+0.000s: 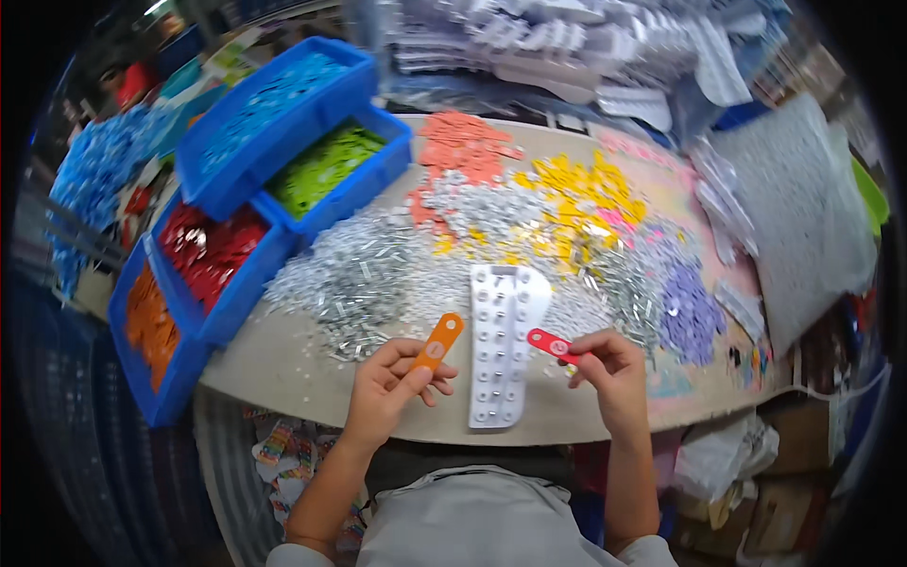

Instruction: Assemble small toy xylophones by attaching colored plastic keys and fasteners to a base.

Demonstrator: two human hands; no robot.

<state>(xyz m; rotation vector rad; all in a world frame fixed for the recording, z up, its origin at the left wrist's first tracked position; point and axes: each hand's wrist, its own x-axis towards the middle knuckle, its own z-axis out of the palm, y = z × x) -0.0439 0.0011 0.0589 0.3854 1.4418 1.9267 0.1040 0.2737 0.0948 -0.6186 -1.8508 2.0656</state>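
Between my hands a white plastic frame (499,350) lies on the table, with two rows of round holes and small metal pins along its middle. My left hand (389,380) pinches an orange key-shaped strip (438,342) with a hole at its tip, just left of the frame. On the other side, my right hand (609,370) grips a red strip (552,344) of the same kind between thumb and fingers. Its holed end points at the frame's right edge. Whether the red strip touches the frame I cannot tell.
Blue bins at the left hold red pieces (213,248), orange pieces (151,326), green pieces (326,170) and blue pieces (274,99). Beyond the frame lie heaps of metal pins (364,302), yellow pieces (590,194), coral pieces (463,146) and purple pieces (690,317). White parts (567,47) are stacked behind.
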